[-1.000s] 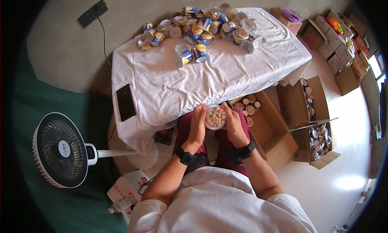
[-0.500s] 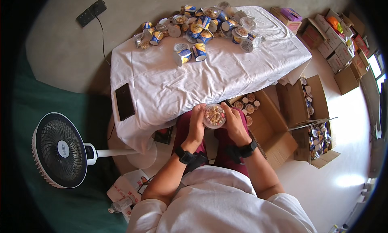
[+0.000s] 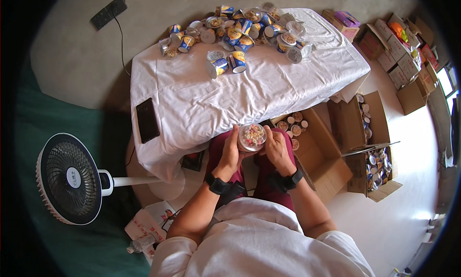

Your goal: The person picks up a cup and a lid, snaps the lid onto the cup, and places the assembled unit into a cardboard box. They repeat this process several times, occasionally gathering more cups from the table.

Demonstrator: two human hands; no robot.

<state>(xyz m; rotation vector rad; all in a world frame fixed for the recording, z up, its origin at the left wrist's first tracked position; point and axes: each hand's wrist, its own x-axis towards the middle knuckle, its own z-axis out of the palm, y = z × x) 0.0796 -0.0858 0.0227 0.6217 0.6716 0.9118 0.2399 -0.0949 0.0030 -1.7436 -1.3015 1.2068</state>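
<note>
Between my knees and the table's edge, my left hand (image 3: 230, 152) and my right hand (image 3: 279, 152) are both closed around a cup with a clear lid (image 3: 251, 136), full of small multicoloured pieces that look like cereal rings and bits. The cup is held over my lap. A pile of blue-and-yellow cups (image 3: 233, 36), several with clear domed tops, lies along the back of the white-clothed table (image 3: 201, 104). A black phone (image 3: 147, 119) lies at the table's left end.
A standing fan (image 3: 69, 178) is at the left. Right of my legs are open cardboard boxes (image 3: 322, 157), several with cups (image 3: 377, 166) in them. More stacked boxes (image 3: 402, 68) stand at the back right. A power socket with a cord (image 3: 108, 12) is on the wall; a plastic bottle (image 3: 139, 243) lies lower left.
The cup between my hands has been turned and tilted slightly, so its contents show differently. My fingers have shifted around it. Its place over my lap is much the same.
</note>
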